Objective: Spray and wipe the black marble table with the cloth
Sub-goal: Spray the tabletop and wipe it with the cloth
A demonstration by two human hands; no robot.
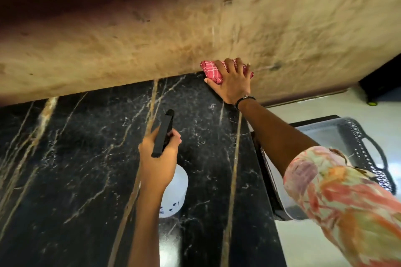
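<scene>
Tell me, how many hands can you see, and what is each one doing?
2. The left hand grips the spray bottle over the black marble table. The right hand presses the red cloth at the table's far edge.

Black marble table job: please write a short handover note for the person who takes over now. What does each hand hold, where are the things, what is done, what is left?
Left hand: grips the spray bottle by its black trigger head, above the black marble table.
Right hand: presses flat on the red checked cloth at the table's far edge, against the tan wall.
Done: cannot tell how much is sprayed or wiped.
Left: wipe the rest of the table; spray where needed.
</scene>
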